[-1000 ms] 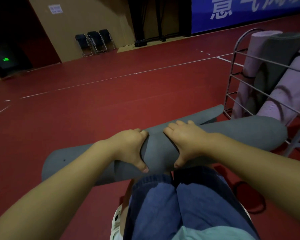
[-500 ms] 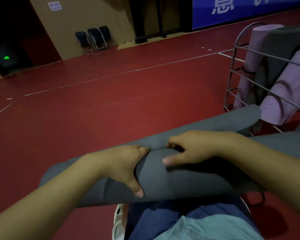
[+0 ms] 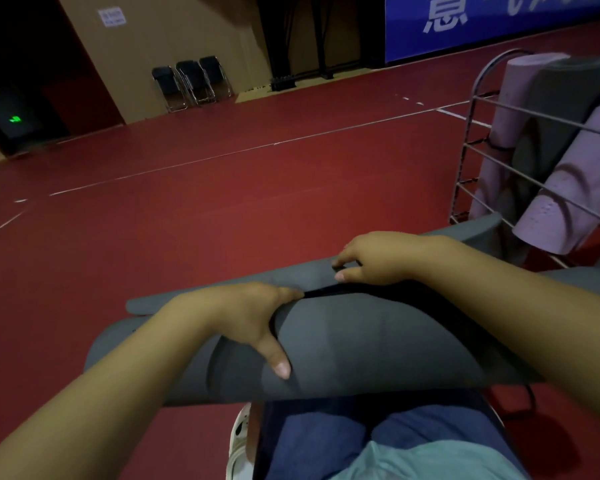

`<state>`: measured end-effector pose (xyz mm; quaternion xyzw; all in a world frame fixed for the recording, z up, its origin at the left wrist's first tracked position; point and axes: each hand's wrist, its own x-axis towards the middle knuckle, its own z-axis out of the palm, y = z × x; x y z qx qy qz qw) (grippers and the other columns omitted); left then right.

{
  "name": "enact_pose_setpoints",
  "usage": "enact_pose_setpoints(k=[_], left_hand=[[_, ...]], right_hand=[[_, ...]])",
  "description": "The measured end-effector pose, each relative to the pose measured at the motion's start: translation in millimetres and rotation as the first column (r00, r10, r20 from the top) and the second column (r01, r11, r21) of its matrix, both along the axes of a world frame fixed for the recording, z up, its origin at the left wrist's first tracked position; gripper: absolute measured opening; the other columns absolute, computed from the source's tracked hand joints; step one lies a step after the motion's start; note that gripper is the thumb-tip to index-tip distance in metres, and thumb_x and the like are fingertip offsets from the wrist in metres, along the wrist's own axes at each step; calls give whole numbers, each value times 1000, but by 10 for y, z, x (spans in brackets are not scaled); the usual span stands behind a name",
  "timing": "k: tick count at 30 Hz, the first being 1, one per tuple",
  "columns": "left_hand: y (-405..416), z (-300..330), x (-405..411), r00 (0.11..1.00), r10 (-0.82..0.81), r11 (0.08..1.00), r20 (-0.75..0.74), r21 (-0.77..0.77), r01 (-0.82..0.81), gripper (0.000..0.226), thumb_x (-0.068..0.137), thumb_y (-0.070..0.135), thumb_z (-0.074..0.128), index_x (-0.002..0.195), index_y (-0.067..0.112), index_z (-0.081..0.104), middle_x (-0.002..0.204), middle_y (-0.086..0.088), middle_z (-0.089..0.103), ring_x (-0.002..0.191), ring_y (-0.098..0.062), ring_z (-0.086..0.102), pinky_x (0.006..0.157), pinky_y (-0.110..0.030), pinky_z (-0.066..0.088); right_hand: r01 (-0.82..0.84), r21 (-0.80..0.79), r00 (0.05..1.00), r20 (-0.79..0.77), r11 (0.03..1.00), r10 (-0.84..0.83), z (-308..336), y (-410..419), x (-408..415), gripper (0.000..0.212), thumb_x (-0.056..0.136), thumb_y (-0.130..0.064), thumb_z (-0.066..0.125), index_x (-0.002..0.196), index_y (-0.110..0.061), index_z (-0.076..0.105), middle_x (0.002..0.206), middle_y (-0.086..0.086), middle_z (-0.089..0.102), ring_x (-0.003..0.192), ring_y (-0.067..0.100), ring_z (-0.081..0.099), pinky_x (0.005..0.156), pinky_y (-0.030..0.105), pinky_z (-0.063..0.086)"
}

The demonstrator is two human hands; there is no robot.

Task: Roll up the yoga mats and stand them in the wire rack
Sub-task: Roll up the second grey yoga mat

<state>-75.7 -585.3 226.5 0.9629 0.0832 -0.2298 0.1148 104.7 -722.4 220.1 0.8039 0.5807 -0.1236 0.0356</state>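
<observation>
The gray mat (image 3: 354, 344) lay rolled across the person's lap so it could not spread open. The left hand (image 3: 253, 317) had its grip clamped over the roll; the right hand (image 3: 378, 259) pinched the loose edge. The wire rack (image 3: 492, 147) stood near, holding other mats (image 3: 568, 181).

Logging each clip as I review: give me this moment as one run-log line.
stage: rolling | left hand: gripping rolled grey foam yoga mat | right hand: pinching its loose flap | wire rack: holds other rolled mats
</observation>
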Motion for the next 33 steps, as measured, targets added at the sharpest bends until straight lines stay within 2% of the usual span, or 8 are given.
enact_pose_setpoints(k=[7, 10, 14, 20, 24, 28, 31, 33], left_hand=[[137, -3, 26, 997, 62, 997, 47, 46, -64, 106, 56, 58, 82, 145, 31, 33, 141, 12, 46, 128, -11, 44, 107, -29, 36], [155, 1, 33, 995, 89, 994, 53, 63, -92, 101, 59, 58, 79, 145, 29, 35, 141, 10, 46, 128, -12, 44, 106, -28, 36], [163, 67, 78, 977, 105, 984, 187, 120, -129, 73, 75, 51, 72, 138, 24, 47, 135, 3, 54, 123, -16, 50, 101, -25, 38], [-87, 38, 128, 937, -90, 955, 338, 297, -16, 35, 89, 18, 58, 123, 20, 61, 113, -5, 56, 106, -23, 55, 91, -34, 42], [-279, -65, 41, 910, -96, 954, 402, 297, -31, 44, 83, 29, 57, 124, 14, 54, 119, -8, 55, 105, -26, 56, 88, -34, 45], [-312, -164, 0, 962, -99, 925, 256, 380, -6, 102, 72, 61, 67, 148, 11, 20, 148, -13, 30, 134, -29, 35, 109, -37, 33], [-292, -275, 112, 979, -87, 874, 186, 486, -15, 127, 61, 65, 74, 149, 8, 3, 156, -16, 12, 144, -32, 13, 117, -45, 18], [-270, -353, 221, 981, -68, 853, 183, 521, -38, 130, 58, 62, 77, 148, 5, 4, 153, -18, 15, 143, -34, 15, 115, -49, 19]], right_hand=[[-94, 61, 995, -27, 994, 96, 153, -389, -328, 57, 81, -59, 61, 129, -28, 56, 119, -7, 57, 107, 16, 55, 91, 36, 48], [-47, 29, 997, -52, 998, 48, 115, -375, -343, 55, 86, -53, 58, 133, -25, 53, 123, -2, 57, 111, 20, 53, 92, 36, 46], [34, 30, 999, -9, 999, -34, 67, -187, -189, 40, 95, -44, 50, 128, -22, 57, 127, 4, 59, 115, 26, 52, 96, 42, 45], [122, 148, 991, 44, 981, -130, 8, -50, -145, 26, 97, -34, 50, 117, -21, 60, 121, 5, 53, 115, 27, 46, 91, 41, 41], [172, 201, 980, 63, 964, -188, -54, -16, -131, 23, 98, -31, 47, 113, -17, 59, 117, 7, 54, 111, 28, 49, 82, 37, 40], [136, 225, 982, 101, 965, -162, -62, -20, -150, 27, 99, -34, 44, 112, -14, 56, 112, 9, 59, 103, 28, 54, 73, 34, 41], [54, 129, 996, 61, 990, -62, -10, -130, -155, 56, 84, -60, 56, 121, -19, 49, 111, 4, 60, 101, 27, 55, 74, 34, 44], [26, 65, 998, 55, 998, -29, -65, -172, -146, 77, 71, -68, 65, 126, -19, 42, 114, 5, 58, 102, 27, 55, 81, 39, 47]])
